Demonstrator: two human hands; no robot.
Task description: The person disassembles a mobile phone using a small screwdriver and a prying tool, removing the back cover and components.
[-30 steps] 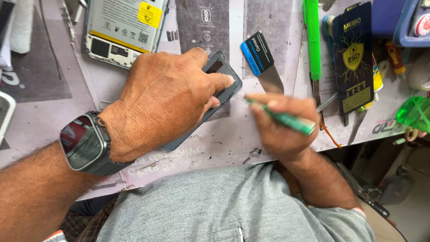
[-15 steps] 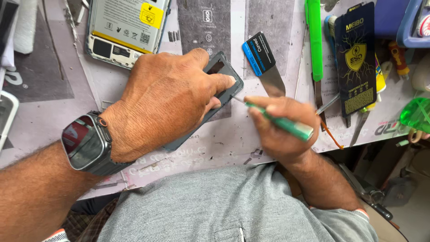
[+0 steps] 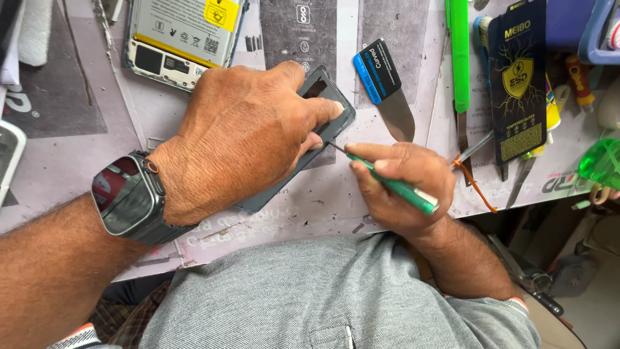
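Closest to the camera is a grey shirt (image 3: 310,297), then the two forearms coming in over the edge of the worktop (image 3: 58,168). The left wrist has a chunky smartwatch (image 3: 129,197) on a dark band. The left hand (image 3: 248,132) is spread flat and pressing down on a dark grey phone back cover (image 3: 329,113), fingers curled over its edge near the camera cutout, pinning it to the mat. Most of the cover is hidden under the palm; it lies at a slant in the middle of the worktop.

The right hand (image 3: 400,184) is closed around a green-handled screwdriver (image 3: 403,189), pen style, and the thin metal tip sits right at the cover's lower edge, just beside the left fingertips.

Just past that, a metal spatula with a black and blue handle (image 3: 384,84) lies on the mat. To the right there's a black flat package with a yellow shield on it (image 3: 516,84), a bright green tool handle (image 3: 458,55) and some orange wire (image 3: 475,184). Farthest back on the left is an opened phone with its battery showing (image 3: 184,35).
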